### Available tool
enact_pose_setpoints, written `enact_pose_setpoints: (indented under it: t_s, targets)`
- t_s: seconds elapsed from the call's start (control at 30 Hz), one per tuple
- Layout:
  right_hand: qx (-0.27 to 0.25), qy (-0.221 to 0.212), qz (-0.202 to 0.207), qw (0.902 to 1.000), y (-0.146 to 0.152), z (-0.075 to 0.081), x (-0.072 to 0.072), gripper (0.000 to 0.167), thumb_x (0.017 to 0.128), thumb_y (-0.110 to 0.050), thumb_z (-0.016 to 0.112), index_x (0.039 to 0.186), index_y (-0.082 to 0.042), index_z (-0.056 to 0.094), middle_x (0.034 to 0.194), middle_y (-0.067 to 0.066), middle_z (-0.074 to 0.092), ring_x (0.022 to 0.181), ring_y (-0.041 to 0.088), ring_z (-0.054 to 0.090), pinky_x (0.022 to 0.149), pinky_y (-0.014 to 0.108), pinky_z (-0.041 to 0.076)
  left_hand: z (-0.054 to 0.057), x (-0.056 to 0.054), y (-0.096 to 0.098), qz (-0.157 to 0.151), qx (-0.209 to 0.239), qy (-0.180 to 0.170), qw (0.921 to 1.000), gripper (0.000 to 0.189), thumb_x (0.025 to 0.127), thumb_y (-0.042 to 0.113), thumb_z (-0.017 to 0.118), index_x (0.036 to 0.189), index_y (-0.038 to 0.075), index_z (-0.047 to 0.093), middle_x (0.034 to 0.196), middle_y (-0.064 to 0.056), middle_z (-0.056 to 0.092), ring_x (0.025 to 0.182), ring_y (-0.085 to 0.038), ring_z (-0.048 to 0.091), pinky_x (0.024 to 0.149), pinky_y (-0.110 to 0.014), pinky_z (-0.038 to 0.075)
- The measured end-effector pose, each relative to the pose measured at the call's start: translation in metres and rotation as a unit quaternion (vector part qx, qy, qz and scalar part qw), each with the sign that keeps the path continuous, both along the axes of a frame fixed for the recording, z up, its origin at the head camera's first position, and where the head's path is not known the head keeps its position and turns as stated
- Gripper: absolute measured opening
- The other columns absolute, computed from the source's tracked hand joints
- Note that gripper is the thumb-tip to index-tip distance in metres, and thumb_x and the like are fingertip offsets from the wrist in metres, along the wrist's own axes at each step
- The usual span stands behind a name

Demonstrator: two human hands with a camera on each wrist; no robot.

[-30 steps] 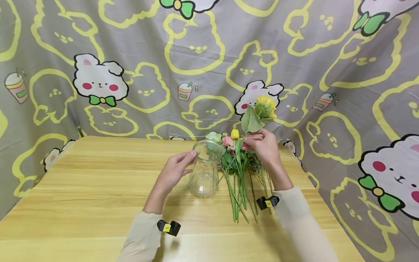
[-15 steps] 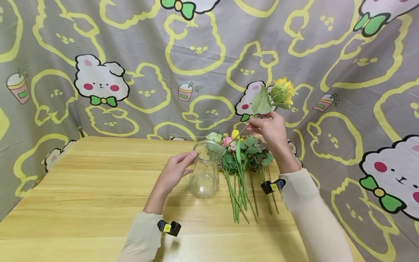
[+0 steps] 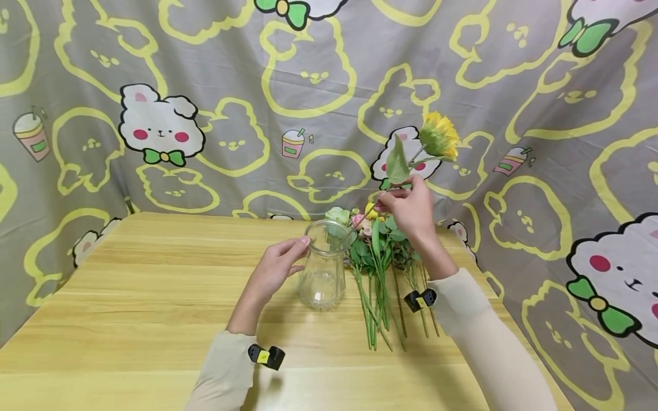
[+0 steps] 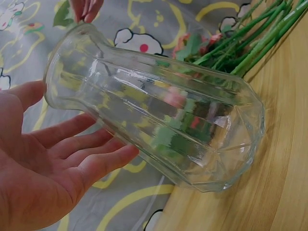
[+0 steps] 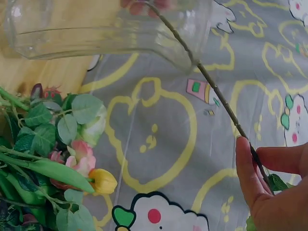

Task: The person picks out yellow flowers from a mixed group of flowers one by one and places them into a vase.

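A clear glass vase (image 3: 321, 279) with a flared rim stands upright on the table. My left hand (image 3: 275, 265) touches its left side; in the left wrist view the thumb meets the rim while the fairly straight fingers (image 4: 91, 147) lie along the glass. My right hand (image 3: 411, 214) pinches the stem of a yellow sunflower (image 3: 438, 136), holding it tilted above and right of the vase. Its thin brown stem (image 5: 216, 89) slants down across the vase's rim in the right wrist view; how deep the tip sits is hard to tell.
Right of the vase lies a bunch of flowers with green leaves (image 3: 362, 254), including a yellow tulip (image 5: 103, 181) and a pink bloom (image 5: 83, 158). Their long green stems (image 3: 377, 314) point toward the table's front. A patterned grey cloth (image 3: 231, 114) hangs behind the wooden table (image 3: 154, 308).
The sunflower was lifted up and right out of the bunch, then came back left, bringing its stem to the vase's mouth. My left hand and the vase stay put.
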State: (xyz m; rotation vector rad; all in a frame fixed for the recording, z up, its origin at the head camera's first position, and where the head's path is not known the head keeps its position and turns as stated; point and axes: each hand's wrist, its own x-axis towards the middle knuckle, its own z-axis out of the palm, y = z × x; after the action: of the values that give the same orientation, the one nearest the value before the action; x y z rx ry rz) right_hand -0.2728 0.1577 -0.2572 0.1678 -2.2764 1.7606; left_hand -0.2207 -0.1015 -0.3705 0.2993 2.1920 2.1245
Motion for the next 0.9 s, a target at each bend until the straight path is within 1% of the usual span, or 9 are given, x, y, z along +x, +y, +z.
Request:
enact_pose_setpoints:
  t_s: [0.1,0.23,0.37,0.47,0.5,0.57,0.73,0.83,0.9]
  targets:
    - [0.032,0.013,0.001,0.9994,-0.008,-0.003,0.001,0.035,0.097,-0.004,0.067,0.124,0.004,0.045,0.106,0.028,0.07,0.067,0.015,0.074,0.073,0.032,0.066,0.0,0.0,0.0,0.001,0.001,-0.001,1.0,0.061,0.102,0.051,0.055,0.139,0.002,0.058,0.148,-0.014,0.053,0.141,-0.032,0.049,0.112,-0.047,0.05]
    - [0.072,0.025,0.007,0.997,-0.017,-0.009,0.002,0.035,0.096,-0.007,0.069,0.122,0.002,0.048,0.1,0.025,0.074,0.065,0.018,0.074,0.068,0.032,0.066,0.0,-0.001,0.001,0.002,-0.001,-0.002,1.0,0.061,0.102,0.052,0.055,0.139,0.003,0.059,0.148,-0.014,0.054,0.141,-0.031,0.049,0.112,-0.047,0.05]
    - [0.088,0.021,0.033,0.9953,-0.026,-0.015,0.007,0.035,0.096,-0.007,0.068,0.125,-0.001,0.049,0.1,0.023,0.075,0.071,0.03,0.076,0.057,0.032,0.064,0.0,-0.001,0.001,0.003,-0.006,-0.005,1.0,0.063,0.101,0.053,0.056,0.139,0.004,0.058,0.148,-0.013,0.054,0.141,-0.031,0.049,0.11,-0.045,0.051]
    - [0.101,0.018,0.053,0.9933,-0.033,-0.017,0.01,0.036,0.096,-0.005,0.069,0.126,-0.001,0.051,0.103,0.023,0.074,0.077,0.037,0.075,0.053,0.031,0.062,0.0,-0.001,0.001,0.003,-0.007,-0.006,1.0,0.063,0.102,0.053,0.056,0.14,0.003,0.057,0.148,-0.014,0.054,0.141,-0.031,0.049,0.11,-0.045,0.051]
    - [0.111,0.019,0.054,0.9921,-0.035,-0.018,0.011,0.035,0.096,-0.006,0.069,0.126,-0.001,0.051,0.103,0.022,0.075,0.077,0.036,0.075,0.053,0.03,0.061,0.0,-0.001,0.001,0.003,-0.006,-0.006,1.0,0.063,0.102,0.053,0.056,0.141,0.003,0.057,0.148,-0.014,0.054,0.141,-0.031,0.049,0.11,-0.045,0.051]
    - [0.129,0.028,0.059,0.9895,-0.039,-0.02,0.012,0.035,0.095,-0.005,0.069,0.126,-0.001,0.053,0.103,0.021,0.075,0.078,0.035,0.075,0.056,0.03,0.062,0.0,-0.001,0.001,0.003,-0.005,-0.006,1.0,0.063,0.102,0.053,0.056,0.141,0.003,0.057,0.148,-0.014,0.054,0.141,-0.031,0.049,0.111,-0.046,0.05]
    - [0.165,0.049,0.066,0.9829,-0.049,-0.025,0.014,0.034,0.095,-0.004,0.069,0.126,-0.001,0.056,0.1,0.02,0.076,0.077,0.032,0.076,0.066,0.035,0.065,0.0,-0.001,0.001,0.002,0.0,-0.004,1.0,0.063,0.101,0.054,0.056,0.139,0.003,0.059,0.148,-0.012,0.054,0.141,-0.031,0.049,0.112,-0.05,0.049]
    - [0.183,0.058,0.068,0.9791,-0.055,-0.027,0.016,0.041,0.095,-0.004,0.068,0.134,-0.002,0.054,0.097,0.019,0.076,0.076,0.031,0.076,0.066,0.037,0.065,0.0,-0.001,0.0,0.003,-0.002,-0.005,1.0,0.063,0.101,0.054,0.056,0.139,0.004,0.059,0.147,-0.012,0.055,0.14,-0.03,0.05,0.111,-0.049,0.05]
    - [0.199,0.063,0.069,0.9756,-0.058,-0.028,0.017,0.04,0.095,-0.005,0.068,0.132,-0.001,0.055,0.096,0.018,0.076,0.076,0.03,0.075,0.064,0.037,0.063,0.0,-0.001,0.0,0.004,-0.002,-0.005,1.0,0.063,0.101,0.054,0.056,0.138,0.003,0.059,0.147,-0.013,0.055,0.14,-0.031,0.05,0.111,-0.048,0.05]
